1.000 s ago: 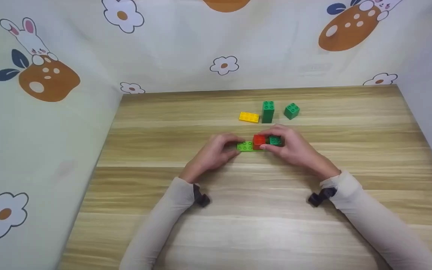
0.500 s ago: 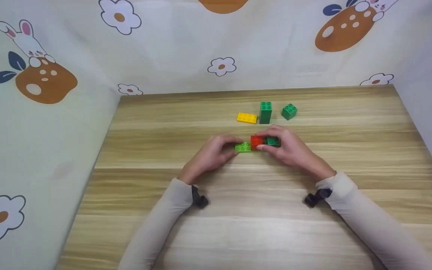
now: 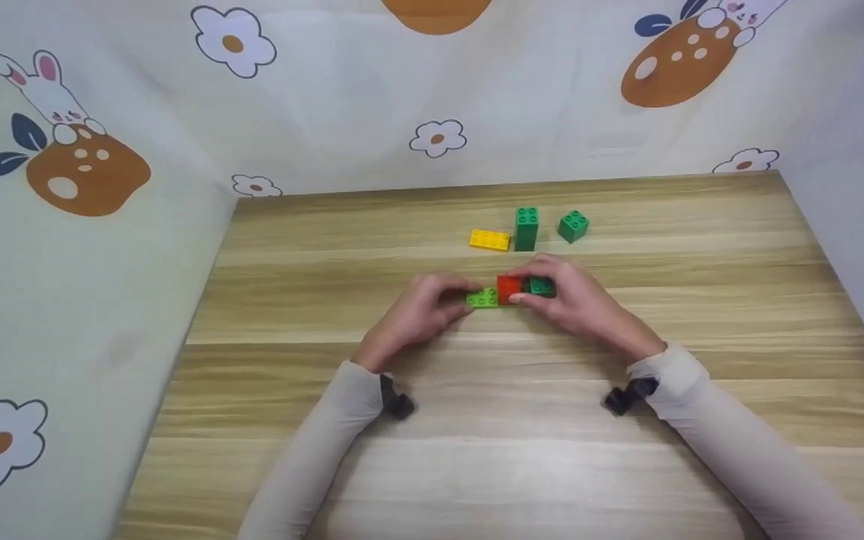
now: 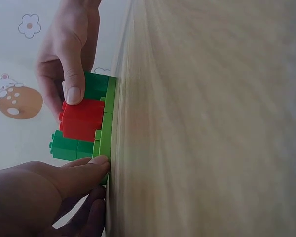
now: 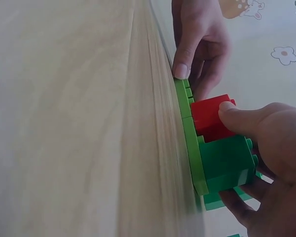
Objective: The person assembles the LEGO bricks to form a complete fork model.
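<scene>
Low light green plates [image 3: 481, 298] with studs lie end to end on the table; a seam between them shows in both wrist views. My left hand [image 3: 424, 306] pinches their left end between thumb and fingers. A red building brick [image 3: 508, 289] sits over the middle, bridging the seam, with its studs facing up. My right hand [image 3: 573, 296] pinches this red brick, thumb on the near side and fingers behind. Right of it, a dark green brick [image 5: 227, 165] stands on the right end of the light green plates, partly hidden by the right hand in the head view.
Farther back on the wooden table [image 3: 327, 247] are a flat yellow plate [image 3: 489, 240], a tall green brick stack [image 3: 526, 229] and a small green brick [image 3: 573, 226]. A patterned cloth wall [image 3: 342, 97] rises along the back and left. Both wrists wear black cameras.
The head view has shifted slightly, so the scene sits a little lower and farther left. Both hands keep the same hold on the bricks.
</scene>
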`<state>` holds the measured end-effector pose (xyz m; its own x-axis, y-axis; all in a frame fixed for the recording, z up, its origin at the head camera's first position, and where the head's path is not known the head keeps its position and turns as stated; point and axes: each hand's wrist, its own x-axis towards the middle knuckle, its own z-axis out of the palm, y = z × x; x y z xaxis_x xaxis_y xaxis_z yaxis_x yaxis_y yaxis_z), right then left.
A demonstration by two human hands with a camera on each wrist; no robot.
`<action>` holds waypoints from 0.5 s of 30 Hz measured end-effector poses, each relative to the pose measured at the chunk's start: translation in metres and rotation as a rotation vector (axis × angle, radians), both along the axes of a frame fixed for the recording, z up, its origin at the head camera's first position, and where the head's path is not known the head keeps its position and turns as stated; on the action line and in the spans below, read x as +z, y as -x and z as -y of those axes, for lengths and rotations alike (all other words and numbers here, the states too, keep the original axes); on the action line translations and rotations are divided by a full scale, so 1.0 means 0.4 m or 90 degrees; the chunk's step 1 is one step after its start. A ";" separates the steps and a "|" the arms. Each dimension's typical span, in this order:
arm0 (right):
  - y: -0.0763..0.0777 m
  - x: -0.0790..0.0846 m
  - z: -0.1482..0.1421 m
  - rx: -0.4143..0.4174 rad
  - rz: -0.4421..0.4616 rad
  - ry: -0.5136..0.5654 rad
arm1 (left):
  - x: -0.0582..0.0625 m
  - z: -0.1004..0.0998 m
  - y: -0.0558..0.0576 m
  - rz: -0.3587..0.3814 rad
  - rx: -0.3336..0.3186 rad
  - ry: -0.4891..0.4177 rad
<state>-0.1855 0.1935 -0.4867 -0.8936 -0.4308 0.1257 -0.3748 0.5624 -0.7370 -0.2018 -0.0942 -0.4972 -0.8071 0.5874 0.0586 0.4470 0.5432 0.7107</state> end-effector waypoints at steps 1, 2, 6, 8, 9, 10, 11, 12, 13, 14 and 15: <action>0.000 0.002 0.000 0.002 0.002 -0.004 | -0.001 0.000 -0.001 0.001 0.001 -0.001; 0.001 0.005 -0.001 0.004 0.006 -0.010 | -0.002 -0.001 -0.002 0.000 0.001 -0.004; 0.008 0.028 -0.001 0.012 0.019 -0.062 | -0.004 -0.004 -0.001 -0.002 0.004 -0.010; 0.012 0.044 0.001 0.016 0.017 -0.100 | -0.003 -0.006 -0.001 -0.001 0.004 -0.008; 0.013 0.052 0.003 0.020 0.011 -0.119 | -0.003 -0.006 0.000 0.001 0.005 -0.003; 0.014 0.059 0.005 0.024 0.002 -0.137 | -0.002 -0.006 0.000 0.003 0.006 0.001; 0.015 0.064 0.008 0.029 -0.008 -0.152 | -0.001 -0.007 -0.001 0.006 0.007 0.006; 0.016 0.068 0.011 0.035 -0.020 -0.163 | -0.001 -0.006 -0.001 0.009 0.009 0.011; 0.016 0.071 0.013 0.041 -0.032 -0.172 | 0.000 -0.006 -0.001 0.012 0.012 0.016; 0.015 0.072 0.016 0.045 -0.042 -0.179 | 0.001 -0.007 -0.001 0.015 0.014 0.020; 0.015 0.072 0.018 0.048 -0.050 -0.182 | 0.002 -0.007 -0.001 0.016 0.016 0.025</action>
<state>-0.1913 0.1865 -0.4577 -0.8500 -0.5236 0.0576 -0.4734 0.7113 -0.5196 -0.2015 -0.0913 -0.4964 -0.8230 0.5678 0.0154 0.4149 0.5824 0.6990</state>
